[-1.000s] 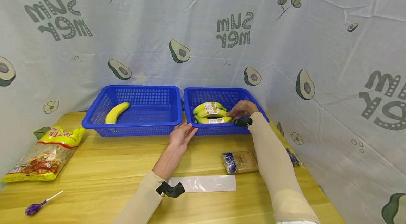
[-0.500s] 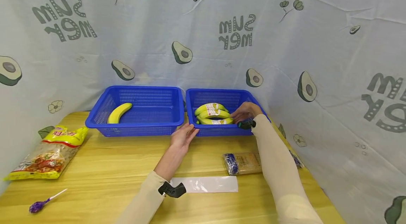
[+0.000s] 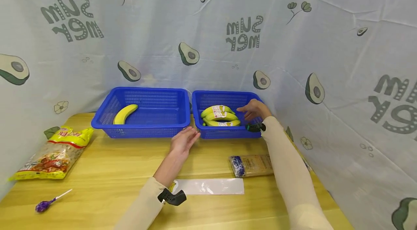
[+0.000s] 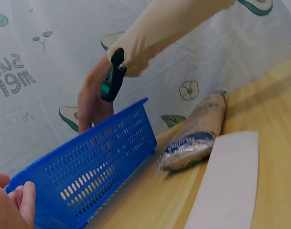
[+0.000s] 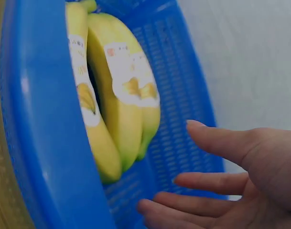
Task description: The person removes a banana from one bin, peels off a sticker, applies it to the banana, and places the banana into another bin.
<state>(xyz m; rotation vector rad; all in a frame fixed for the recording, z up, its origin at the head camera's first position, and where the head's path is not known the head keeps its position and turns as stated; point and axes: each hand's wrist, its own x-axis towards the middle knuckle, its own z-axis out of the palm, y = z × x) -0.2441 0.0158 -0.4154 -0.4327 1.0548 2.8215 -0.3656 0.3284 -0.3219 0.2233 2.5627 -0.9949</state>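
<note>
A bunch of yellow-green bananas [image 3: 220, 115] with white labels lies in the right blue basket [image 3: 228, 135]. Over that basket's right part, my right hand [image 3: 254, 110] holds nothing; its fingers [image 5: 202, 180] are spread apart from the bananas in the right wrist view. Near the basket's front left corner is my left hand [image 3: 183, 140], its fingers loosely bent and empty. A single yellow banana [image 3: 125, 114] rests at the left side of the left blue basket [image 3: 140, 132].
On the wooden table [image 3: 130, 172] lie a yellow snack bag [image 3: 55, 154] at left, a purple lollipop [image 3: 43, 206], a white strip [image 3: 211, 186] with a banana print, and a brown packet [image 3: 252, 165]. A patterned curtain [image 3: 208, 34] stands behind the baskets.
My right hand has come away from the bananas, up and to the right, and its fingers have spread. The left hand has drawn slightly back from the basket's corner.
</note>
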